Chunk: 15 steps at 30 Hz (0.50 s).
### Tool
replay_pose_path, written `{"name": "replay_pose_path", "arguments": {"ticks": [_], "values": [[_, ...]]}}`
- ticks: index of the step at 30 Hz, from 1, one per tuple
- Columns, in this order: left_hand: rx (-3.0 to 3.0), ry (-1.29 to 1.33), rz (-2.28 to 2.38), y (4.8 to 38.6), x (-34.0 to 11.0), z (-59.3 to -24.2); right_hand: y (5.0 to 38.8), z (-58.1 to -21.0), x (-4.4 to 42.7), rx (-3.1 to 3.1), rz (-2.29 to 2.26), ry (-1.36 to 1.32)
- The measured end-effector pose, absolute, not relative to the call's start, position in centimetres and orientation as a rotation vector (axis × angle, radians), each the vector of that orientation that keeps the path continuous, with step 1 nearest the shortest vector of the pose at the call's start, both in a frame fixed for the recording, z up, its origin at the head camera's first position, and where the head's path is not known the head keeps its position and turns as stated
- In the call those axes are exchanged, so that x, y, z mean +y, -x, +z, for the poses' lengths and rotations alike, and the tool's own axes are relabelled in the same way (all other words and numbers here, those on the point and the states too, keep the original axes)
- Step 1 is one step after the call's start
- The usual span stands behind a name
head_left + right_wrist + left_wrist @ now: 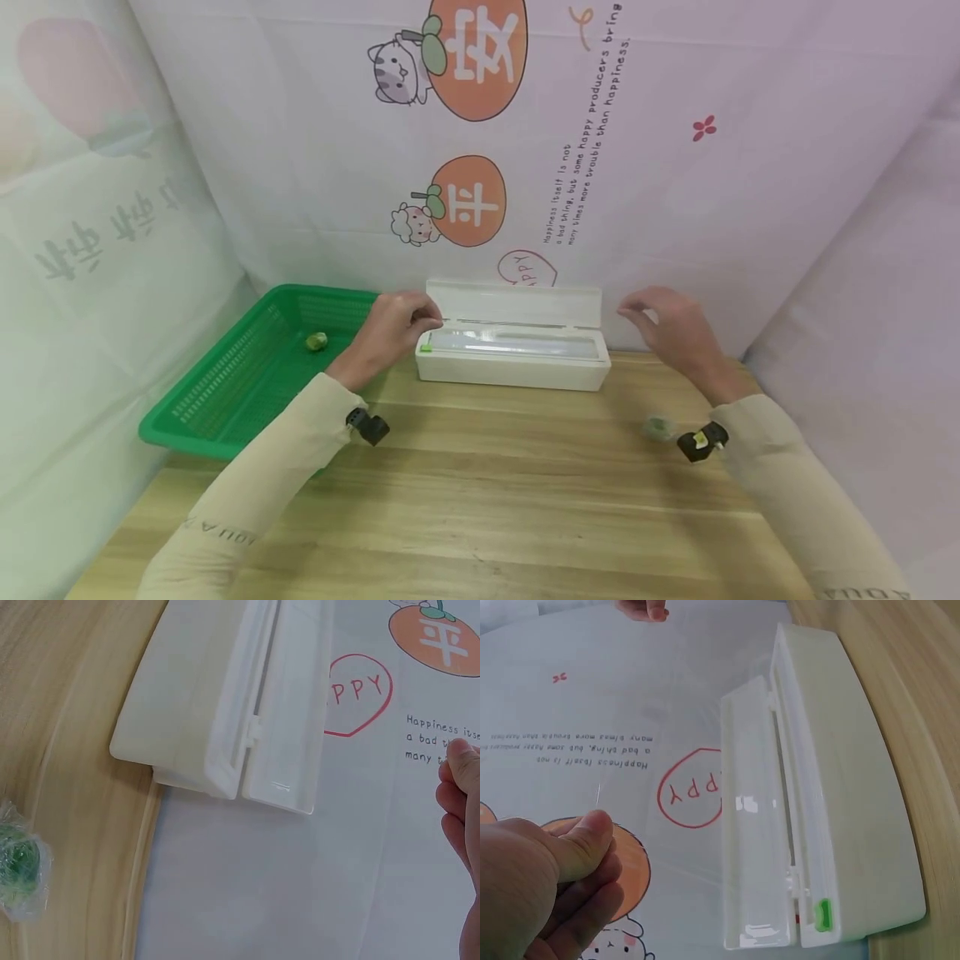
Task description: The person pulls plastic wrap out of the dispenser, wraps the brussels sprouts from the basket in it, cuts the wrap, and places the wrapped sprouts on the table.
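The left hand (400, 323) pinches cling film (517, 344), and the right hand (673, 327) seems to pinch it too, though the clear sheet is hard to see. The open white box (517, 373) sits at the desk's (480, 492) far side, between them. I guess this step is getting a piece out; next it needs keeping flat and cutting.

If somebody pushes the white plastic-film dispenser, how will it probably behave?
The white plastic-film dispenser would probably slide rather than roll, being long and boxy. Its open lid may swing, as it looks hinged.
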State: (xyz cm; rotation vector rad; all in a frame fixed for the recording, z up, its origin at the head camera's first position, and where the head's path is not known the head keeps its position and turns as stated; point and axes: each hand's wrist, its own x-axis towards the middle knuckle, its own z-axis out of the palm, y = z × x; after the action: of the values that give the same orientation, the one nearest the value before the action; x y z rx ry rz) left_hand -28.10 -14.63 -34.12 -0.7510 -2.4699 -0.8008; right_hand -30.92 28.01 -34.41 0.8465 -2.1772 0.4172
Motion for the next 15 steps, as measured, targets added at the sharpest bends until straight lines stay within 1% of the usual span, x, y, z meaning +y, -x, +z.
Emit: {"name": "replay_pose_path", "arguments": {"ticks": [7,15], "values": [[-2.449,0.766,-0.826,26.1,-14.5,-34.2,30.1,-33.9,28.3,-2.126,0.411,-0.901],[-2.355,0.857,-0.860,23.4,-13.4,-37.0,28.3,-34.0,28.5,-2.024,0.380,-0.996]]}}
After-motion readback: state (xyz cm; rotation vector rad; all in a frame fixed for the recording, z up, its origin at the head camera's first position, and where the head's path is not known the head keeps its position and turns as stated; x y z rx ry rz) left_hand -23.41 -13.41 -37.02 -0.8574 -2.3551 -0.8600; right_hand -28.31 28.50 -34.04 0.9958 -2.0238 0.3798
